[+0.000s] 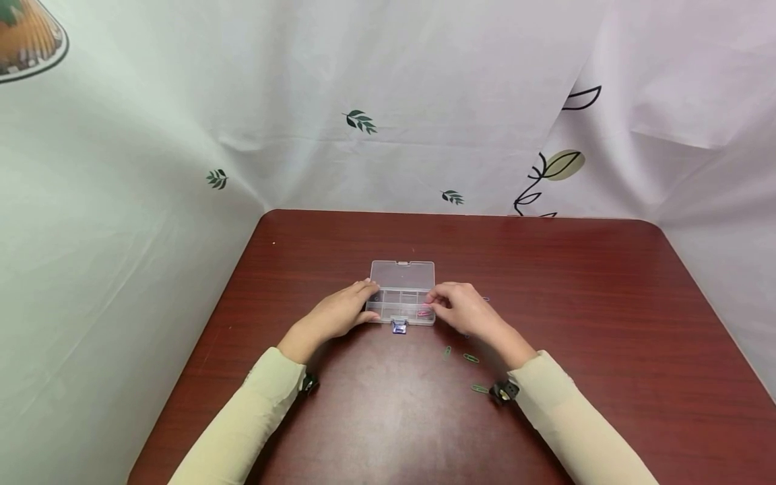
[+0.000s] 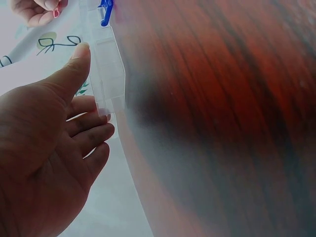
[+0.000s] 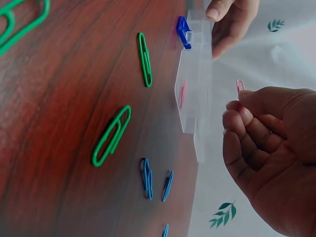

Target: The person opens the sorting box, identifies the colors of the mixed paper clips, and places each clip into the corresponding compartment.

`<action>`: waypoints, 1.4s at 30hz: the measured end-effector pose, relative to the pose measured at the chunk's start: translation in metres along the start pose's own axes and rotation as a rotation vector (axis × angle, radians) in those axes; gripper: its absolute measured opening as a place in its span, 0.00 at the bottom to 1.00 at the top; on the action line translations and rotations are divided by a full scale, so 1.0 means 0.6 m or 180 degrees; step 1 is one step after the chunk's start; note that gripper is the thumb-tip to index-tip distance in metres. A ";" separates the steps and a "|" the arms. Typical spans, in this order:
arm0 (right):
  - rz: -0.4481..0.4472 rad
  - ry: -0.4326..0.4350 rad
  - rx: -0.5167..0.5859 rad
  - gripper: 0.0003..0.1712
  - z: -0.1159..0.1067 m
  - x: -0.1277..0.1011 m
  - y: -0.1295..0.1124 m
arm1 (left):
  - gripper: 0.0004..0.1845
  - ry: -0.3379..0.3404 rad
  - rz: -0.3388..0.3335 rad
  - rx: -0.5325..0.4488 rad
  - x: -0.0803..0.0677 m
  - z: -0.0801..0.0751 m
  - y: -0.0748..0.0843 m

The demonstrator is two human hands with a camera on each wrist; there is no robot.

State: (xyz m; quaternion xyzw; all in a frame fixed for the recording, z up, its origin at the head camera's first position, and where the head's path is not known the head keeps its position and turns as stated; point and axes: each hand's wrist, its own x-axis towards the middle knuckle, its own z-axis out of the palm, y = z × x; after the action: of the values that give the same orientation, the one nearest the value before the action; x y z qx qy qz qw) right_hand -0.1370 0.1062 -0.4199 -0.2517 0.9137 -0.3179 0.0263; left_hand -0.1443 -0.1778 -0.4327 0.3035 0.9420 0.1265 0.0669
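A clear plastic compartment box (image 1: 392, 314) lies on the table with its lid (image 1: 402, 275) raised at the back and a blue latch (image 1: 399, 327) at the front. My left hand (image 1: 339, 310) holds the box's left end, thumb by the front corner and fingers farther back. Between thumb and fingertips, my right hand (image 3: 269, 143) pinches a pink paper clip (image 3: 240, 85) above the right side of the box. Another pink paper clip (image 3: 183, 94) shows through the wall of a front right compartment.
Several green paper clips (image 3: 112, 136) lie on the brown table (image 1: 364, 417) in front of the box, to the right. Blue paper clips (image 3: 147, 178) lie nearer my right hand. Behind the table hangs a pale curtain (image 1: 291, 135) with leaf prints.
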 end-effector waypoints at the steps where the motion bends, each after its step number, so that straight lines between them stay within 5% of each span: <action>1: 0.0010 -0.0012 0.0003 0.03 0.000 0.000 -0.001 | 0.33 0.0007 0.0003 0.0004 0.000 0.000 0.000; 18: 0.0179 -0.0026 0.0017 0.03 -0.017 -0.010 0.014 | 0.33 0.0019 0.0004 0.0006 0.001 0.002 0.000; 42: 0.0310 0.0256 -0.0148 0.03 -0.067 -0.072 0.075 | 0.33 -0.0023 -0.0031 -0.0006 -0.001 0.000 0.000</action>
State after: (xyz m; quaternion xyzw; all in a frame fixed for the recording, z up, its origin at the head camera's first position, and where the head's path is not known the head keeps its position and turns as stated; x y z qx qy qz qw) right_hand -0.1276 0.1796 -0.4192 -0.1946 0.9323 -0.3048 -0.0008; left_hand -0.1436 -0.1783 -0.4328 0.2993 0.9431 0.1259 0.0713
